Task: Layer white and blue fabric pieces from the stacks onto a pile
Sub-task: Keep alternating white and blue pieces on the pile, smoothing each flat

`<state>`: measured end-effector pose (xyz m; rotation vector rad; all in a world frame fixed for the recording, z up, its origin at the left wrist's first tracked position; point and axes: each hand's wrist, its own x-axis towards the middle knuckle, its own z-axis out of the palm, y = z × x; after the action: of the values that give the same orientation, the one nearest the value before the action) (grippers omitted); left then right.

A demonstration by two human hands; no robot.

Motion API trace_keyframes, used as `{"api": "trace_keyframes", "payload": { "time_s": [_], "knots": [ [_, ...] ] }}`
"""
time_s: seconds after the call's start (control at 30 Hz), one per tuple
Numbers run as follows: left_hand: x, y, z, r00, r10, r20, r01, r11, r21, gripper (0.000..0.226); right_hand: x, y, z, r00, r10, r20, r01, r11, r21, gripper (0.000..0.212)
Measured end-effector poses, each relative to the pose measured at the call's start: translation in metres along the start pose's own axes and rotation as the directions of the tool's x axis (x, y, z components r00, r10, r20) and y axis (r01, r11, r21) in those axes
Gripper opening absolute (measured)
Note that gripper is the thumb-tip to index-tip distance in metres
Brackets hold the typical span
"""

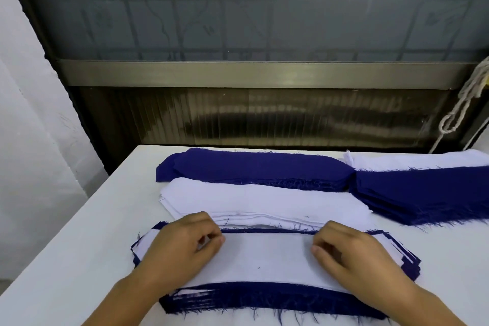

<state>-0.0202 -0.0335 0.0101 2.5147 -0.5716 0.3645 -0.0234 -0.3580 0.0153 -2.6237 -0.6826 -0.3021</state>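
Observation:
A layered pile (267, 296) of blue and white fabric pieces lies at the near edge of the table, with a white piece (267, 257) on top. My left hand (182, 242) rests on the pile's left part, fingers curled at the white piece's far edge. My right hand (352, 249) rests on the right part, fingers curled the same way. Whether either hand pinches the cloth cannot be told. Just behind the pile lies a white stack (264, 201), and behind that a blue stack (254, 167).
A second blue stack (423, 193) fans out at the right, with more white fabric (423, 160) behind it. The white table (79, 233) ends at a dark window wall. A knotted cord (460, 103) hangs at the far right.

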Motion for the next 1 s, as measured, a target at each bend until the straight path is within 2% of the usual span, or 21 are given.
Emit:
{"api": "trace_keyframes", "payload": {
  "time_s": [0.13,0.27,0.43,0.53,0.63,0.73,0.83,0.9,1.0],
  "knots": [
    [0.002,-0.008,0.017,0.996,-0.093,0.014,0.088,0.974,0.208,0.032,0.001,0.011,0.007,0.983,0.180,0.036,-0.177,0.982,-0.070,0.024],
    [-0.005,-0.020,0.012,0.994,-0.105,-0.008,0.102,0.947,0.303,0.044,-0.010,0.034,0.000,0.956,0.290,-0.040,-0.292,0.941,-0.173,0.031],
    [0.018,-0.026,0.006,0.967,-0.253,-0.028,0.247,0.903,0.351,0.045,0.010,0.047,-0.016,0.916,0.401,0.010,-0.371,0.855,-0.362,0.034],
    [0.050,-0.017,0.008,0.970,-0.231,-0.072,0.241,0.902,0.358,0.033,0.042,0.044,-0.015,0.931,0.365,0.000,-0.352,0.898,-0.264,0.027],
    [0.087,-0.014,0.018,0.978,-0.190,-0.086,0.208,0.920,0.333,0.006,0.080,0.042,-0.006,0.948,0.316,-0.041,-0.318,0.928,-0.194,0.006],
    [0.114,-0.024,0.033,0.978,-0.187,-0.094,0.207,0.937,0.281,0.025,0.112,0.049,0.010,0.944,0.321,-0.081,-0.329,0.938,-0.109,0.028],
    [0.121,-0.041,0.050,0.971,-0.220,-0.097,0.240,0.920,0.311,0.040,0.123,0.058,0.025,0.928,0.360,-0.090,-0.365,0.930,-0.045,0.043],
    [0.118,-0.051,0.057,0.956,-0.282,-0.085,0.294,0.901,0.318,0.045,0.120,0.066,0.034,0.932,0.351,-0.092,-0.358,0.931,-0.071,0.042],
    [0.116,-0.058,0.062,0.958,-0.279,-0.067,0.286,0.905,0.314,0.046,0.117,0.074,0.040,0.919,0.366,-0.146,-0.376,0.926,-0.045,0.035]
  ]
}}
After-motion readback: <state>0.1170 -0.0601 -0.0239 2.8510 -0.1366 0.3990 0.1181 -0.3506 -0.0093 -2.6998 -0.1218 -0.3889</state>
